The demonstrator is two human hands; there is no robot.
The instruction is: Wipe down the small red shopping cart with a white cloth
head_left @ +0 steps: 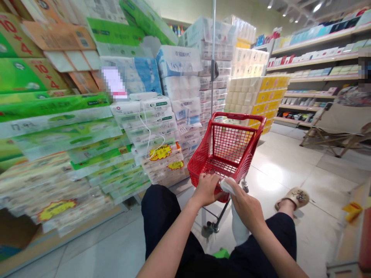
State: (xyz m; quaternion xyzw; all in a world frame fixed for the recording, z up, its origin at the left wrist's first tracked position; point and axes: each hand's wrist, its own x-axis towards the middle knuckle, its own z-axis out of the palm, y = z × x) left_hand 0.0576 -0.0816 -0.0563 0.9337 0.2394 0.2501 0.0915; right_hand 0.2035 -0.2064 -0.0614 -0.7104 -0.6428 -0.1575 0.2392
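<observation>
Forearms [174,241] reach a red cart [203,154], left fingers [205,179] gripping its rim [191,174], right fingers [239,189] holding white cloth [227,186] at their tips.

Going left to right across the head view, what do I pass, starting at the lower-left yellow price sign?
Yellow price sign → blurred screen → white cable → left hand → white cloth or tissue → right hand → beige clog → small yellow object.
</observation>
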